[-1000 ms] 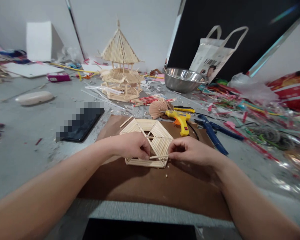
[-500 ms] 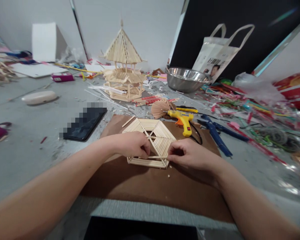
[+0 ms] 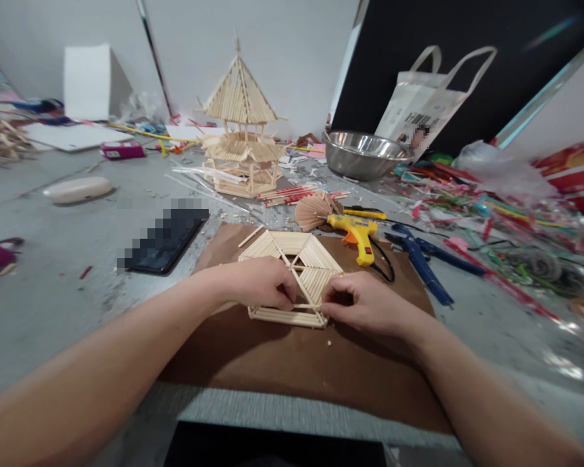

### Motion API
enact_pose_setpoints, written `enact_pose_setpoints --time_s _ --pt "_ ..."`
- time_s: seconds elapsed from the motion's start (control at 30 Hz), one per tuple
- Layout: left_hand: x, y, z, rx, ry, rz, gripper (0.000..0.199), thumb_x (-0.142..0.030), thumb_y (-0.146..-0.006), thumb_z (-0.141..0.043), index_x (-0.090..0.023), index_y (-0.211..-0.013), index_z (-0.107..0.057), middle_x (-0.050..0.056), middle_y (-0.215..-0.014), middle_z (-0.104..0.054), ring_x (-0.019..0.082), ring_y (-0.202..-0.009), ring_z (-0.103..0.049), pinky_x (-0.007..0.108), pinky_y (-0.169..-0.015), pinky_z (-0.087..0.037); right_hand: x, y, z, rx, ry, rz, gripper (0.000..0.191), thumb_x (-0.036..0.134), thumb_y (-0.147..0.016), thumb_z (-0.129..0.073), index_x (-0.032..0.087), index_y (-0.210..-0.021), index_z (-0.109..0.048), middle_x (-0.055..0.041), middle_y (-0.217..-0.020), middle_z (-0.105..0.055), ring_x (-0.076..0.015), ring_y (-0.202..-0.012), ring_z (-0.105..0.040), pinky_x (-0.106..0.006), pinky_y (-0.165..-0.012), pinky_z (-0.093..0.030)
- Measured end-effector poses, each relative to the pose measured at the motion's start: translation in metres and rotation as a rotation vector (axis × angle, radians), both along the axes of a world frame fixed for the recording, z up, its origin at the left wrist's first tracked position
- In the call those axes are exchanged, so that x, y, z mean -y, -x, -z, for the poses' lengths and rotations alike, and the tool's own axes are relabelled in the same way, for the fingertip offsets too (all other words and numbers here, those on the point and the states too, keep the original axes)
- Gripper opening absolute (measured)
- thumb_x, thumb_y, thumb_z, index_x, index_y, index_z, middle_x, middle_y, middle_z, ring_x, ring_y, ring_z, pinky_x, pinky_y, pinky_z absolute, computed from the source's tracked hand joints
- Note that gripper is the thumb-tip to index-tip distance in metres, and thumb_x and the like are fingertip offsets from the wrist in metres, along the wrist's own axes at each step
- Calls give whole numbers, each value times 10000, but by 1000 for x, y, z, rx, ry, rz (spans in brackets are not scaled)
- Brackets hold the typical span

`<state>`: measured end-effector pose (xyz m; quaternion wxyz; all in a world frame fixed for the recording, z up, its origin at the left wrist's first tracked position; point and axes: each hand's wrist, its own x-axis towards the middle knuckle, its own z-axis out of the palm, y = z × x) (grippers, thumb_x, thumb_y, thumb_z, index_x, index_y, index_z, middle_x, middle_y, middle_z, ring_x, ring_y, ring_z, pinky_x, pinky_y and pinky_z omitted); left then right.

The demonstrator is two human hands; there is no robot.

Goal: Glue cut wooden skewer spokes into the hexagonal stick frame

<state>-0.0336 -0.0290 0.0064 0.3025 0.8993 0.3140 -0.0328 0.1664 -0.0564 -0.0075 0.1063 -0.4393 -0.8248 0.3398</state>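
A flat hexagonal panel of pale thin sticks lies on a brown board, with spokes crossing near its middle. Over its left part rests my left hand, fingers curled down at one end of a thin stick. At the panel's right side my right hand pinches the other end of that stick, close to the lower right corner. The stick lies just above the front row of sticks. My left hand hides the panel's left inner part.
Right of the panel lie a yellow glue gun and blue pliers. A phone is at the left. Behind stand a stick pagoda and a steel bowl. Colourful scraps spread at the right.
My right hand has shifted slightly left along the stick, toward my left hand. My left hand has moved slightly right. The panel stays in about the same place.
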Motion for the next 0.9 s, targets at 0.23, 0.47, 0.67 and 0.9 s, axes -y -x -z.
enact_pose_setpoints --time_s 0.23,0.47,0.67,0.9 --pt "-1 1 3 -24 1 -3 205 -230 -648 -479 -206 -770 -642 -28 -690 -632 81 -582 -492 175 -527 -319 0 2 -1 76 -42 -36 132 234 -696 -486 159 -680 -593 -8 -651 -565 -90 -586 -476 -205 -554 -343" --pt "-2 1 5 -23 7 -20 207 -237 -646 -491 -210 -777 -649 -32 -700 -643 78 -592 -507 166 -540 -329 0 0 1 50 -39 -47 133 237 -702 -489 156 -707 -594 -8 -677 -574 -91 -612 -489 -199 -570 -350" --pt "-3 2 7 -20 1 -16 201 -236 -643 -496 -206 -767 -651 -29 -692 -641 77 -578 -498 170 -532 -326 2 3 -4 63 -69 -59 123 192 -695 -474 153 -697 -591 -6 -671 -561 -85 -598 -474 -200 -567 -345" --pt "-1 1 4 -27 22 -25 196 -227 -639 -488 -200 -740 -654 -29 -647 -630 73 -543 -480 175 -516 -319 6 4 -2 101 -159 -77 101 179 -678 -475 157 -675 -574 1 -627 -529 -76 -559 -429 -198 -524 -303"
